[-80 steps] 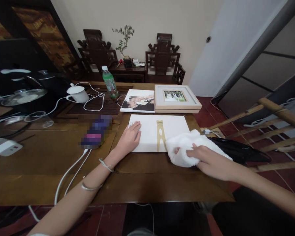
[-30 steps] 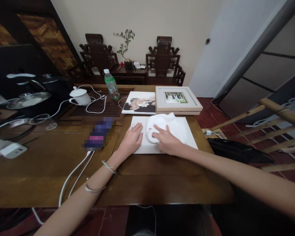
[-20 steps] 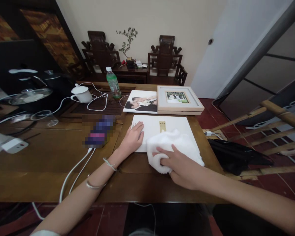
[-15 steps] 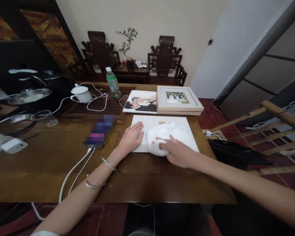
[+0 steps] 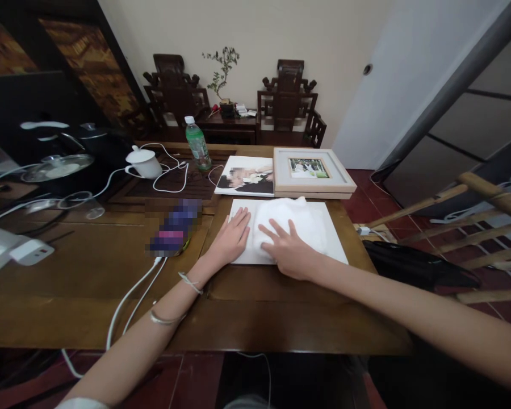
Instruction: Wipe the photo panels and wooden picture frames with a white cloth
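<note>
A white flat canvas panel point(image 5: 330, 244) lies on the wooden table point(image 5: 255, 318). My left hand point(image 5: 229, 238) rests flat on the panel's left edge, fingers together, holding it down. A white cloth point(image 5: 298, 218) is spread over the middle of the panel and hides its small picture. Pressing on the cloth's near left part is my right hand point(image 5: 287, 250), with its fingers spread out flat on top of it.
Behind the panel lie an unframed photo print point(image 5: 246, 182) and a framed photo point(image 5: 310, 176). A green bottle point(image 5: 197, 145), a white teapot point(image 5: 143, 163), white cables point(image 5: 132, 289) and a blurred object point(image 5: 172, 227) sit to the left. A black bag point(image 5: 413, 267) lies right.
My right hand has pushed the cloth back and forth over the panel, from its near right corner to its middle. The left hand stayed on the panel's left edge.
</note>
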`<state>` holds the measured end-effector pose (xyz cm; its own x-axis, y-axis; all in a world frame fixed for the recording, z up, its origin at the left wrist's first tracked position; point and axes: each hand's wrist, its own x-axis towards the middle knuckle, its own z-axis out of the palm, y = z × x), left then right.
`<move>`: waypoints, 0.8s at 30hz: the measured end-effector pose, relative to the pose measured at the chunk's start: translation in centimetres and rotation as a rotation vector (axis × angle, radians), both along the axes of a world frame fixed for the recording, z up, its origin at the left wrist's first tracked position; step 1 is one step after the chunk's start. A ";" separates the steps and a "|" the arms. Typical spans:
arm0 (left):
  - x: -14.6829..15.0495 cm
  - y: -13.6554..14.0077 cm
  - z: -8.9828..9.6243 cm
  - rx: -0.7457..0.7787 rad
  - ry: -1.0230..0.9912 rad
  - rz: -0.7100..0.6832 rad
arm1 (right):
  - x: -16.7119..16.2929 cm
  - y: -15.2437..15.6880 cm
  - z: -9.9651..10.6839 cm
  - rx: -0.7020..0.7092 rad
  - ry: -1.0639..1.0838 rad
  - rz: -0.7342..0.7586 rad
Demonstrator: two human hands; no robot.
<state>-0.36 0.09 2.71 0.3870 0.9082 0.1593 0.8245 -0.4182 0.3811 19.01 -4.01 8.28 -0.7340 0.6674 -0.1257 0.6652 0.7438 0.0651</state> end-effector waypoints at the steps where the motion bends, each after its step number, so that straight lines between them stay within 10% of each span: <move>1: 0.0 0.0 0.0 0.002 0.000 0.002 | 0.1 -1.1 0.3 -0.015 0.010 0.019; 8: 0.0 0.0 0.2 0.009 0.004 0.007 | 1.1 -4.9 2.7 -0.228 0.122 0.084; 24: -0.2 0.2 -0.7 0.055 -0.115 0.007 | -1.4 5.7 1.5 -0.112 0.188 -0.078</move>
<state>-0.56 0.29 2.03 0.3571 0.8994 0.2522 0.7794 -0.4357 0.4502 17.64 1.66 9.83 -0.6982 0.7126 -0.0683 0.7136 0.6852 -0.1456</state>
